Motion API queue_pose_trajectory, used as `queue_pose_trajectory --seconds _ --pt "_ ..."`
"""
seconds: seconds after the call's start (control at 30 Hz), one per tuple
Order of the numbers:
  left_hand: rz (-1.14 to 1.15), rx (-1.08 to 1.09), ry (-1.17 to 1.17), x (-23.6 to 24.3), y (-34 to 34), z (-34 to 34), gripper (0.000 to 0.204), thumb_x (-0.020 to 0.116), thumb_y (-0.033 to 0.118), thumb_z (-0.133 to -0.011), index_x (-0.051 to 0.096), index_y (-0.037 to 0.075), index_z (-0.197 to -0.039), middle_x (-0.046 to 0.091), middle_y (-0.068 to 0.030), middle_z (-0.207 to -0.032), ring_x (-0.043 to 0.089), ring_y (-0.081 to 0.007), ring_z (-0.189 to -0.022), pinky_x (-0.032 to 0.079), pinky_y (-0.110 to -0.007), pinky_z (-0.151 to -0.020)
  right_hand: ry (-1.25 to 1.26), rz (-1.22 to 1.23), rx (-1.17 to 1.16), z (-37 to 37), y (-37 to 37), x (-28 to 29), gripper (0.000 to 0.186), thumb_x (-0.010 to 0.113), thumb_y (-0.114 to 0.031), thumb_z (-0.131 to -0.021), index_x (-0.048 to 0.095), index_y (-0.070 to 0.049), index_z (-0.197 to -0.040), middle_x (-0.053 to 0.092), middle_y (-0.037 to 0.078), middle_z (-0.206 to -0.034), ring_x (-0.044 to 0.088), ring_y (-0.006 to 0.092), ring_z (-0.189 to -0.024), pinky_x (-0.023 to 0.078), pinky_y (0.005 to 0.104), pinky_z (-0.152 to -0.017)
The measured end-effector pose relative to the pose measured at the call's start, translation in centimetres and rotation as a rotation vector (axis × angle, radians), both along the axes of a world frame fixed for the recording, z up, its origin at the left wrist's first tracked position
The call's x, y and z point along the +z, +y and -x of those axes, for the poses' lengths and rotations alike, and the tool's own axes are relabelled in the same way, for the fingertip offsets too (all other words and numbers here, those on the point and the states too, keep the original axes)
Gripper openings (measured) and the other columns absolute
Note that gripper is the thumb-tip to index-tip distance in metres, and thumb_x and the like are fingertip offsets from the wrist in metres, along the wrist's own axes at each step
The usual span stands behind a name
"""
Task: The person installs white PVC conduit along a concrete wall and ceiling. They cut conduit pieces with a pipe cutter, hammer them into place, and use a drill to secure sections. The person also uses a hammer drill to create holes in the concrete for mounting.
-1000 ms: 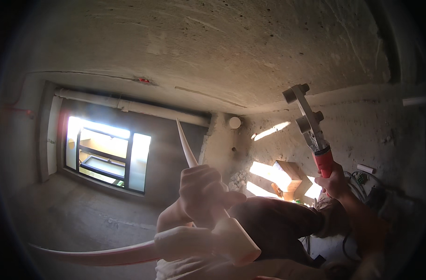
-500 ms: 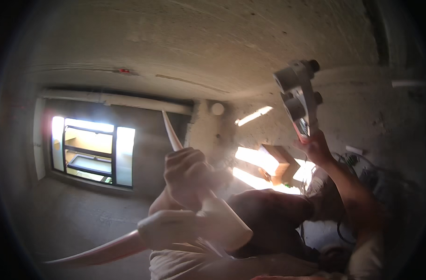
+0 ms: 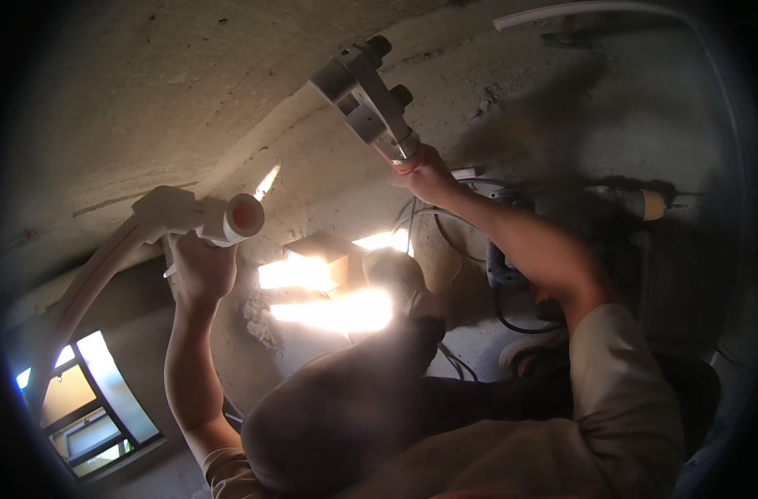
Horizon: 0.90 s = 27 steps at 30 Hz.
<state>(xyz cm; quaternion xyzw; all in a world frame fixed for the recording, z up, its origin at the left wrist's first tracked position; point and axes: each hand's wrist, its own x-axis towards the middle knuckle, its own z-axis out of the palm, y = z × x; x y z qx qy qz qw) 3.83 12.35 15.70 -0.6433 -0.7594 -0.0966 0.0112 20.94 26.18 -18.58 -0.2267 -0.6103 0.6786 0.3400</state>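
My left hand (image 3: 203, 268) is closed around a white plastic pipe fitting (image 3: 217, 220) and holds it raised at the left. The fitting's round open socket shows a reddish inside. A white plastic pipe (image 3: 92, 270) with a thin red stripe runs from its elbow-like end down toward the left edge. Held up by my right hand (image 3: 429, 179), gripped at its reddish handle, is a pipe welding iron (image 3: 362, 96) with grey heating sockets and dark round ends. The iron and the fitting are well apart, and nothing touches the sockets.
A cardboard box (image 3: 325, 258) stands on the floor among bright sun patches. Beyond my right arm lies a dark power drill (image 3: 553, 208) with cables. Another white pipe (image 3: 595, 8) curves along the upper right. My bent knee (image 3: 312, 416) fills the lower middle; a window (image 3: 88, 407) is lower left.
The view has swung to the right. My left hand has drawn away with the fitting and pipe, and the socket now shows. The welding iron remains raised in my right hand.
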Motion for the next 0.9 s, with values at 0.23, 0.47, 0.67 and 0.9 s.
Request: queue_pose_trajectory --seconds 0.23,0.47,0.67,0.9 --pt "0.231 0.167 -0.032 -4.8 5.5 0.7 0.015 0.078 0.01 -0.086 0.075 0.0 -0.097 0.073 -0.0221 -0.085 0.074 -0.0396 -0.077 0.056 -0.044 -0.067 -0.322 0.24 0.39 -10.2 2.7 0.8 0.026 0.083 -0.003 -0.073 0.062 -0.005 -0.088 0.067 0.006 -0.083 0.065 0.0212 -0.081 0.053 0.0396 -0.077" --pt "0.362 -0.065 -0.01 -3.8 6.3 -2.6 0.064 0.079 0.055 -0.087 0.064 0.007 -0.127 0.076 -0.0192 -0.093 0.074 -0.0425 -0.087 0.057 -0.049 -0.071 -0.26 0.538 0.545 -15.3 2.1 8.2 0.021 0.068 0.009 -0.066 0.061 -0.003 -0.081 0.062 0.009 -0.069 0.059 0.0182 -0.059 0.047 0.0355 -0.053" --pt "0.407 -0.063 -0.208 0.8 7.7 -3.5 0.072 0.063 0.064 -0.097 0.063 -0.002 -0.124 0.072 -0.0207 -0.083 0.074 -0.0362 -0.077 0.053 -0.044 -0.066 -0.304 0.321 0.651 -20.3 8.2 15.4 0.01 0.068 -0.006 -0.073 0.063 -0.001 -0.08 0.065 0.01 -0.07 0.064 0.0196 -0.067 0.049 0.0355 -0.063" --pt "0.408 -0.077 -0.195 -1.9 11.0 -6.0 0.085 0.032 0.078 -0.101 0.047 0.002 -0.134 0.058 -0.0114 -0.07 0.063 -0.0212 -0.064 0.047 -0.04 -0.056 -0.546 -0.395 -0.028 -32.7 12.3 19.5 0.033 0.082 -0.022 -0.081 0.069 0.001 -0.101 0.073 0.016 -0.079 0.071 0.0229 -0.068 0.054 0.0382 -0.064"
